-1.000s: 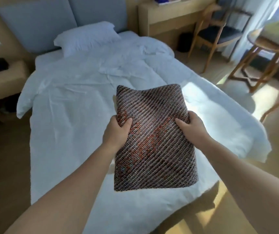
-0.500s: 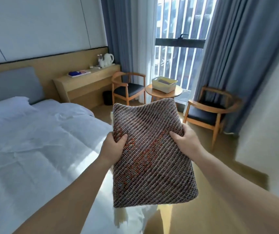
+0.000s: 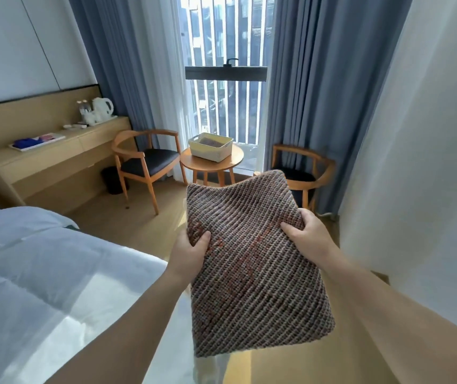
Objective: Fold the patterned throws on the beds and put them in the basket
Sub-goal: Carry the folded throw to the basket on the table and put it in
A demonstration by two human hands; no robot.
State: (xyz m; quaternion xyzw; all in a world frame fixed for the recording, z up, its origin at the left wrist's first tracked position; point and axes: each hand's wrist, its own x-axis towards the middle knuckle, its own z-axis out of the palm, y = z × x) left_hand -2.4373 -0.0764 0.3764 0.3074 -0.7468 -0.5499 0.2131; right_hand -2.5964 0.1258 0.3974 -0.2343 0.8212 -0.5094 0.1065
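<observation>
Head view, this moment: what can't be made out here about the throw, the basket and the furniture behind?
- Basket contents: something dark and ribbed inside, too small and walled in by the rim to identify.
- Folded throw: underside faces away; left hand and right hand cover its side edges.
- Right chair: seat front and legs hidden by the throw.
- Round table: legs partly hidden by the throw.
- Bed: cut off by the frame's left and bottom edges.

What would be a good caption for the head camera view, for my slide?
Both hands, left and right, carry a folded patterned throw toward the basket on the round table.
</observation>
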